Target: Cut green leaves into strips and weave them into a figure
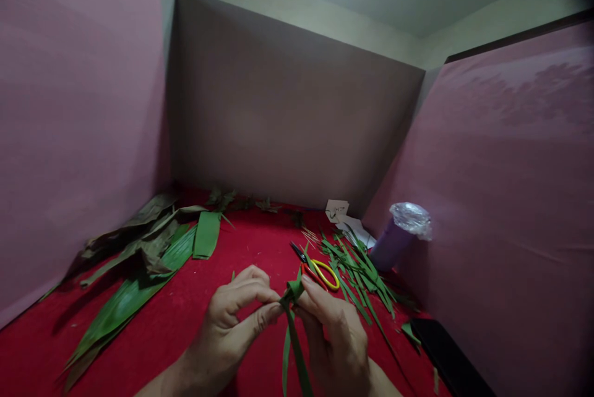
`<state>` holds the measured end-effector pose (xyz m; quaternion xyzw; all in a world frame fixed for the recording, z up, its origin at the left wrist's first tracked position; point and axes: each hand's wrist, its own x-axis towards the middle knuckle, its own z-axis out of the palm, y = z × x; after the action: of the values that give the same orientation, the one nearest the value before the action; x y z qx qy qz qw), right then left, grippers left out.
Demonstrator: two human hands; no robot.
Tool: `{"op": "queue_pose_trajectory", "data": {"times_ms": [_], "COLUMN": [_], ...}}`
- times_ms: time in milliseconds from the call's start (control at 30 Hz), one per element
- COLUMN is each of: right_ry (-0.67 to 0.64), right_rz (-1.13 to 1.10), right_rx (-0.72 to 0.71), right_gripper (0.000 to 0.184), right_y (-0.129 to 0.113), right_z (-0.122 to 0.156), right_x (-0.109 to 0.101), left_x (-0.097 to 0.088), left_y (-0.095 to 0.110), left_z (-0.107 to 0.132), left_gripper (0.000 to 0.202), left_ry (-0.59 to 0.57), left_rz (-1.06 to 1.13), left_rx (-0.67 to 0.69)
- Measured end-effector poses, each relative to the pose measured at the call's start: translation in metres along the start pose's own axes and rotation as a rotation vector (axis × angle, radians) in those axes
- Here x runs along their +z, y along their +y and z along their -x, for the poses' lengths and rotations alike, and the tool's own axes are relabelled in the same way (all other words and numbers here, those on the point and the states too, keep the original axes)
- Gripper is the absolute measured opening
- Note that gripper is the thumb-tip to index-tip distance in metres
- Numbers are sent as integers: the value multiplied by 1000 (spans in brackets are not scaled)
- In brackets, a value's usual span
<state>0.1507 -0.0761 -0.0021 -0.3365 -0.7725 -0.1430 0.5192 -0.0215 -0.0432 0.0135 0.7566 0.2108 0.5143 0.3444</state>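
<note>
Both hands at near centre, fingers meeting over one small knot-like fold of green leaf strip (294, 289). Left hand (239, 316): thumb and index finger pinched together on the left edge of the fold. Right hand (336, 332): fingers clamped on its right side; index fingertip on top, thumb mostly hidden. Two long ends hang from the fold, down between the hands.

Just beyond the right fingertips: scissors (327, 274), red and yellow handles, blades pointing away to the left. Right of the fingers, past the scissors: loose heap of narrow green strips (359, 270); beyond it, a purple container (392, 245) topped with clear plastic. Thin sticks (310, 236) farther out, ahead of the fingers.

Left of the left fingers, well apart: long green leaf (134, 301), dried leaves (151, 239) and a cut leaf piece (206, 234). Red cloth (260, 233) under everything.
</note>
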Motion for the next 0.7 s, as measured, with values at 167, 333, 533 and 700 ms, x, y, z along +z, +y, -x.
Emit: {"op": "queue_pose_trajectory", "data": {"times_ms": [167,333,533,700], "right_ry": [64,69,-98,-218], "right_rz": [28,25,-67,-54], "right_rx": [49,8,-146,-213], "right_gripper": [40,46,52,50], "right_y": [-2,-1,2,5], "right_z": [4,4,-11,-10], "right_x": [1,2,-5,-7], "left_x": [1,1,1,2], "left_y": [0,0,0,-2], "left_z": [0,-2,0,0], "left_gripper": [12,12,10,10], "left_ry": [-1,10,5,24], "left_rz": [21,14,-63,17], "left_rx": [-2,16,49,11]}}
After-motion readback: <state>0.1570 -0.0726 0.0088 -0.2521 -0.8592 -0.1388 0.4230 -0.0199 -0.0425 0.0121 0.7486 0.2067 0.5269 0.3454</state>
